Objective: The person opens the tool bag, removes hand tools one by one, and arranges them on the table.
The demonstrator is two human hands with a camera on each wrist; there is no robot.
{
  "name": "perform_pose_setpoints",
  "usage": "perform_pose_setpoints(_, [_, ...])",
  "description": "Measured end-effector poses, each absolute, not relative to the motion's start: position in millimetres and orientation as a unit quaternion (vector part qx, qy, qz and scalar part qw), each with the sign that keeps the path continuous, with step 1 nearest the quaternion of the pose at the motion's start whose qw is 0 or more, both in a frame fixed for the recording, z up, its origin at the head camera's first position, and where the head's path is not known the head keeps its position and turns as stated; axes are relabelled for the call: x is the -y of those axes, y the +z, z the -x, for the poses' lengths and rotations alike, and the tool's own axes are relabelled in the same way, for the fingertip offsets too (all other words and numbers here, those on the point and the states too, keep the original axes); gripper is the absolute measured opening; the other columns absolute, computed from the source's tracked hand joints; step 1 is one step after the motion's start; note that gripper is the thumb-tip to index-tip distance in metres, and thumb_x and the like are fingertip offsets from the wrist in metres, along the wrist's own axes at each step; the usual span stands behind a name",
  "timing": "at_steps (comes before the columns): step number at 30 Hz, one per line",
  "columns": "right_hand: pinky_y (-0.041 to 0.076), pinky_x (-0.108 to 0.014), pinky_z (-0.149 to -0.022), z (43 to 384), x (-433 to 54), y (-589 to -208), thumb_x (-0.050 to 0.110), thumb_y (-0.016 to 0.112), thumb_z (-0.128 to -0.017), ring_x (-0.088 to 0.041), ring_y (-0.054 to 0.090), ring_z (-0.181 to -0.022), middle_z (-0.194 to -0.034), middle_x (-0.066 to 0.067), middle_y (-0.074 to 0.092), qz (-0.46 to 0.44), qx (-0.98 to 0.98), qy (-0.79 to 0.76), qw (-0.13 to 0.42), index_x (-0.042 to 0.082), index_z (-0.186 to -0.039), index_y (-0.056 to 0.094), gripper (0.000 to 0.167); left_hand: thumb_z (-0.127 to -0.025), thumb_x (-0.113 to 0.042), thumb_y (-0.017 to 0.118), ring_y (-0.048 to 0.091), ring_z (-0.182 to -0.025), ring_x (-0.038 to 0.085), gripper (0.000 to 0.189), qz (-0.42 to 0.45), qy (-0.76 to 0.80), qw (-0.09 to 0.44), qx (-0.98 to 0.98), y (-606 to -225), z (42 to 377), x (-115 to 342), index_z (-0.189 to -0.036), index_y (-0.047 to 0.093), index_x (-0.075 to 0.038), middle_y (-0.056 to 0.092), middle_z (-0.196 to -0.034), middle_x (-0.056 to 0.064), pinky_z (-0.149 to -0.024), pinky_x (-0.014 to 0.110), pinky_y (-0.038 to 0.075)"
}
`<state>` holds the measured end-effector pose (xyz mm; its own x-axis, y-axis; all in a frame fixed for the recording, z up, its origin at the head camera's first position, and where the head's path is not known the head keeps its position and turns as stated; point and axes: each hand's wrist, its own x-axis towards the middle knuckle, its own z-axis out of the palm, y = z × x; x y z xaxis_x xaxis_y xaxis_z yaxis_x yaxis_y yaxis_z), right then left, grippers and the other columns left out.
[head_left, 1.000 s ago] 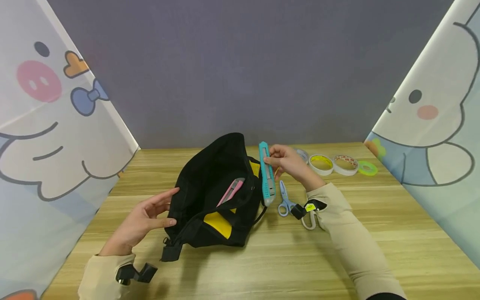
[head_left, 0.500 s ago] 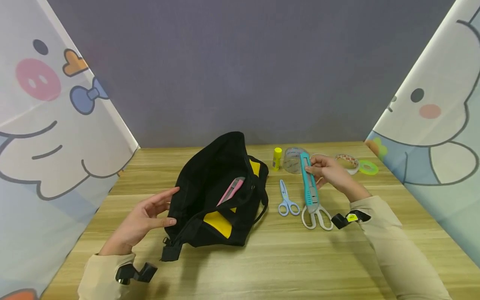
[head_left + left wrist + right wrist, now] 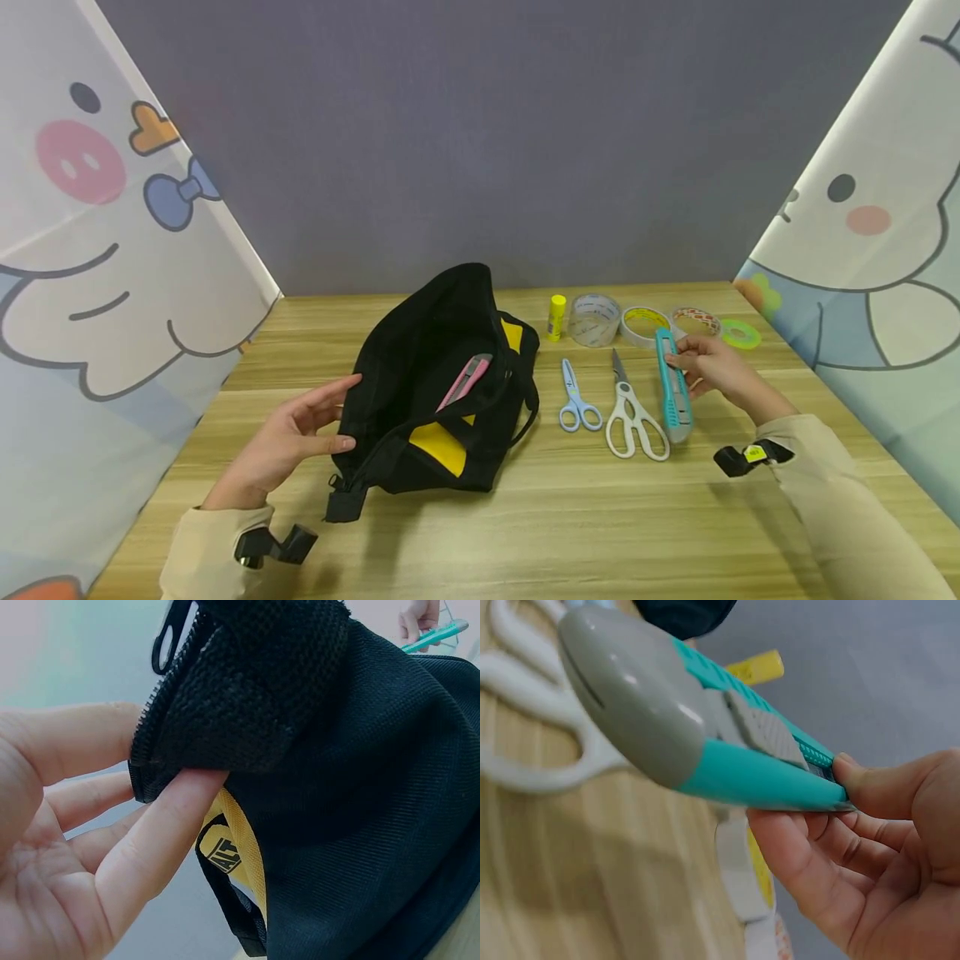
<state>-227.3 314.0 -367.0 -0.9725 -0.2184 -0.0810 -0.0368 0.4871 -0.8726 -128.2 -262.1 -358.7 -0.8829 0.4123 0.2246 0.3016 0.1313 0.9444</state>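
Observation:
My left hand (image 3: 303, 433) holds the zippered edge of a black bag (image 3: 382, 367) with yellow patches, fingers on one side and thumb on the other. The bag's mouth gapes, and a pink utility knife (image 3: 465, 381) lies inside. In my right hand (image 3: 716, 373) a teal utility knife (image 3: 674, 387) with a grey end is pinched between thumb and fingers. It is just right of the white-handled scissors (image 3: 636, 421). The right wrist view shows the grey end of the teal knife (image 3: 630, 697) close up, pointing away from the fingertips.
Light-blue scissors (image 3: 577, 400) lie between the bag and the white scissors. Along the back stand a yellow glue stick (image 3: 556, 317), clear tape (image 3: 595, 321), a white roll with a yellow core (image 3: 633, 337), another tape roll (image 3: 697, 317) and a green roll (image 3: 741, 334). A grey wall (image 3: 487, 150) rises behind.
My right hand has carried the teal knife rightward from beside the bag, past both scissors, uncovering the glue stick and white scissors. The left hand and bag have stayed put.

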Motion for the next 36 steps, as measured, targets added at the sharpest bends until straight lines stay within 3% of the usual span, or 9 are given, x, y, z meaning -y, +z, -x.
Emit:
perform_pose_setpoints(8, [0.057, -0.038, -0.055, 229, -331, -381, 0.014, 0.053, -0.103, -0.018, 0.058, -0.061, -0.075, -0.003, 0.056, 0.049, -0.868, -0.482, 0.108, -0.013, -0.112, 0.051, 0.028, -0.087, 0.010, 0.069, 0.055, -0.109, 0.010, 0.072, -0.244, 0.610, 0.039, -0.753, -360, 127, 262, -0.152, 0.043, -0.008, 0.050, -0.142, -0.016, -0.086, 0.021, 0.050])
perform_pose_setpoints(15, [0.057, -0.037, -0.055, 236, -334, -396, 0.017, 0.057, -0.102, -0.019, 0.058, -0.061, -0.075, -0.005, 0.057, 0.053, -0.877, -0.449, 0.162, -0.018, -0.123, 0.047, 0.043, -0.086, 0.010, 0.070, 0.055, -0.107, 0.009, 0.072, -0.241, 0.612, 0.040, -0.752, -360, 126, 262, -0.151, 0.044, -0.009, 0.051, -0.140, -0.016, -0.085, 0.020, 0.050])
perform_pose_setpoints(22, [0.056, -0.036, -0.052, 240, -326, -406, 0.019, 0.066, -0.097, -0.018, 0.059, -0.056, -0.067, -0.007, 0.057, 0.026, -0.904, -0.399, 0.150, -0.014, -0.112, 0.059, 0.037, -0.087, 0.007, 0.071, 0.054, -0.110, 0.010, 0.072, -0.223, 0.600, 0.043, -0.767, -357, 124, 261, -0.151, 0.044, -0.010, 0.049, -0.141, -0.017, -0.088, 0.019, 0.048])
perform_pose_setpoints(36, [0.056, -0.037, -0.053, 244, -324, -379, 0.029, 0.066, -0.096, -0.020, 0.062, -0.055, -0.074, -0.011, 0.061, 0.032, -0.934, -0.323, 0.151, -0.011, -0.110, 0.056, 0.043, -0.087, 0.006, 0.071, 0.055, -0.109, 0.011, 0.072, -0.222, 0.602, 0.043, -0.766, -355, 125, 260, -0.152, 0.044, -0.009, 0.047, -0.140, -0.015, -0.086, 0.022, 0.051])
